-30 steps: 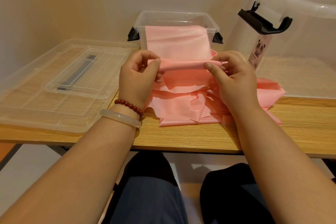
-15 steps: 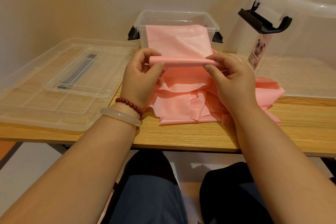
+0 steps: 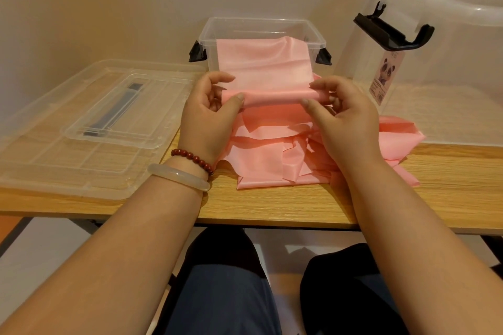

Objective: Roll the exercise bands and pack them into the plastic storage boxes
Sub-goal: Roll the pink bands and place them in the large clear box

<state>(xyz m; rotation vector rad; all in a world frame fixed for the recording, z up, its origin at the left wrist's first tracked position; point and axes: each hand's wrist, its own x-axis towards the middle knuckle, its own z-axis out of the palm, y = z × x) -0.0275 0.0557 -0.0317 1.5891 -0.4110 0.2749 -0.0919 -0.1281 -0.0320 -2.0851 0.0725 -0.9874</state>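
- At the bottom of the frame the person's knees sit under the near edge of the wooden table [image 3: 272, 207], and both forearms reach over it. A bead bracelet [image 3: 193, 158] and a pale bangle [image 3: 178, 177] ring the left wrist.
- Just past the table edge, centre and right, a loose pile [image 3: 272, 160] of pink bands lies crumpled and overlapping. It is unrolled, so most of the task looks undone.
- Above the pile, in mid-frame, the left hand [image 3: 209, 114] and right hand [image 3: 343, 117] each pinch one end of a thin pink roll [image 3: 275, 96] between thumb and fingertips. The roll lies level and clear of the table.
- The band [image 3: 264, 62] being rolled rises flat from the roll toward the small clear box [image 3: 255, 20] at upper centre. Whether its far end lies inside the box or hangs over the front wall cannot be told.
- The step in hand appears to be winding this band. To do it well, both thumbs should turn at the same pace so the ends stay square and the roll does not cone.
- A light pull against the free sheet would probably hold the turns tight, since the slick material may spring open if slack.
- The pinch likely needs to move in short steps, one hand holding while the other shifts.
- A clear lid [image 3: 81, 128] lies flat at the left. A large clear box [image 3: 449, 62] with a black latch [image 3: 392, 32] fills the upper right.
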